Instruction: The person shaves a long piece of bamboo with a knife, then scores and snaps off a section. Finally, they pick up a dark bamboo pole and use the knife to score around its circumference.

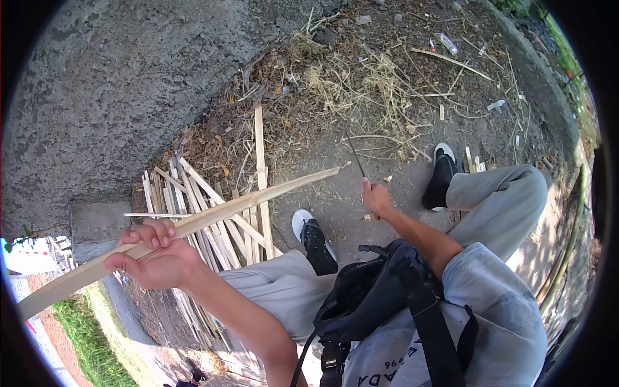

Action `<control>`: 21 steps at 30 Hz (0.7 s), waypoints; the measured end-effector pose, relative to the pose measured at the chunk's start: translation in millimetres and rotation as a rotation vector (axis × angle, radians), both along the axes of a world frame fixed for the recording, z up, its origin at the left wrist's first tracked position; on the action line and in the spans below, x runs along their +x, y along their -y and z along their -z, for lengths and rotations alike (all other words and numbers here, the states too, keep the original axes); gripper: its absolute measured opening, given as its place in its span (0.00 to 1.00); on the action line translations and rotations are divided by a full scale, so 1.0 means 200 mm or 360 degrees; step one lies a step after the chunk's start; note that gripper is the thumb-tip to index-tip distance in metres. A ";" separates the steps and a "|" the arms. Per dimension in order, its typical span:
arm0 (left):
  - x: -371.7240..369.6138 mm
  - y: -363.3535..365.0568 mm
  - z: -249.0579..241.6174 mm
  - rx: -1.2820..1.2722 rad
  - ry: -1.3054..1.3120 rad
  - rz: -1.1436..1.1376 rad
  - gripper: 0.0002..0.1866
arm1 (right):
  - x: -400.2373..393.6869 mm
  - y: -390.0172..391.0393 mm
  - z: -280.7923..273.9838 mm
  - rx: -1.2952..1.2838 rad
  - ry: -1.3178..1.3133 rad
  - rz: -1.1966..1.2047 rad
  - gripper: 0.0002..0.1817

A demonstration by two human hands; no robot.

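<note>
A long pale split strip (245, 202) runs from the lower left to the middle of the head view. My left hand (155, 253) is closed around it, palm up, with fingers curled over its edge. To the right, my right hand (376, 198) is wrapped around the handle of a knife; its thin dark blade (354, 155) points up and away. The blade lies just beyond the strip's right tip, apart from it. The knife's handle is mostly hidden in my fist.
Many pale strips (248, 222) lie in a pile under the held strip. Curled shavings (380, 84) cover the ground ahead. A rough grey wall (129, 84) stands at the left. A black bag (367, 290) hangs at my waist, between my bent legs.
</note>
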State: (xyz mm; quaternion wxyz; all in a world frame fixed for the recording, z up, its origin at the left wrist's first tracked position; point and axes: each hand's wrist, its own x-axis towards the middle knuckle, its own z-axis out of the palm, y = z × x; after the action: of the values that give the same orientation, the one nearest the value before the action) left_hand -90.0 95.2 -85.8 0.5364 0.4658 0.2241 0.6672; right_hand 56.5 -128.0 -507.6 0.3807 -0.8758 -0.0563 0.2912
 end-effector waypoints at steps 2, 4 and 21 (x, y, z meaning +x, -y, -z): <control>-0.04 0.02 -0.02 -0.0001 -0.0034 0.0042 0.29 | 0.07 0.01 -0.19 -0.0064 -0.0219 -0.0133 0.35; -0.06 0.05 -0.04 -0.0043 -0.0069 0.0027 0.28 | 0.12 0.05 -0.41 -0.0191 -0.0308 -0.0342 0.33; -0.20 -0.02 0.02 0.0313 0.0220 0.1161 0.30 | 0.12 0.30 -0.65 -0.0638 0.0240 -0.1178 0.26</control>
State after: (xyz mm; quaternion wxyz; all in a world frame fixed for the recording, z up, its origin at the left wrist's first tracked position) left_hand -129.2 100.1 -89.4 0.7053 0.5179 -0.0582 0.4806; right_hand 81.5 -187.3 -378.5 0.0674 -0.8721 -0.3368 0.3485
